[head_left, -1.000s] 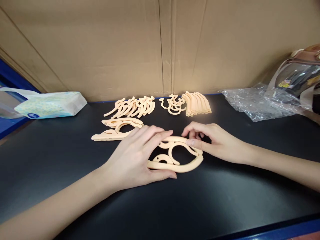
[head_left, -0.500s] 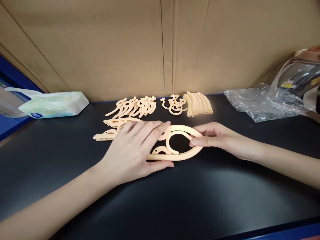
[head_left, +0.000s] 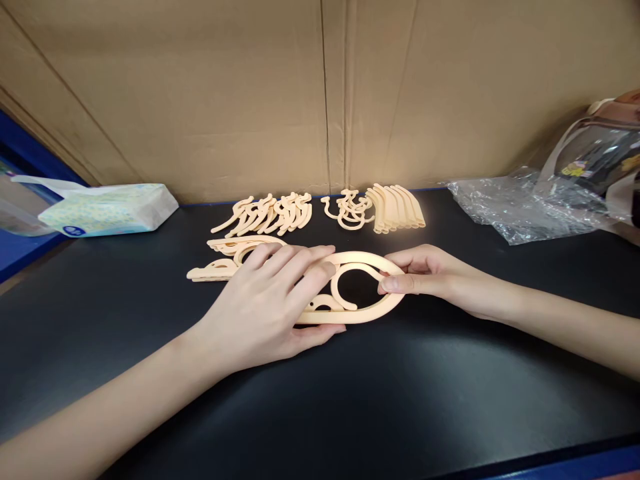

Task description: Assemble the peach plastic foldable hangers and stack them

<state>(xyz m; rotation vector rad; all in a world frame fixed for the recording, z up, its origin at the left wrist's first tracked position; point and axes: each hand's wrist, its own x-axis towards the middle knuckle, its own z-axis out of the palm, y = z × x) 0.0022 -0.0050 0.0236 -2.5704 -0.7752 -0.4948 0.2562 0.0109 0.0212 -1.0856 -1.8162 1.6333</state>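
Note:
A cream plastic folding hanger, folded into a long loop with its curved hook tucked inside, lies level between my hands above the black table. My left hand reaches across its left part, fingers over the top side and thumb along the near side, and hides that end. At the rounded right end, my right hand pinches the loop between thumb and fingers. Beyond my left hand, more folded hangers lie on the table, partly covered by that hand.
Along the back lie a row of curved arm pieces, a heap of small hooks and a stack of wider curved pieces. A tissue pack is at left; a clear plastic bag and a bottle stand at right. Cardboard rises behind.
The fingers of my left hand have curled and drawn slightly left over the hanger, with the index finger now bent down onto it. My right hand keeps its pinch, barely moved.

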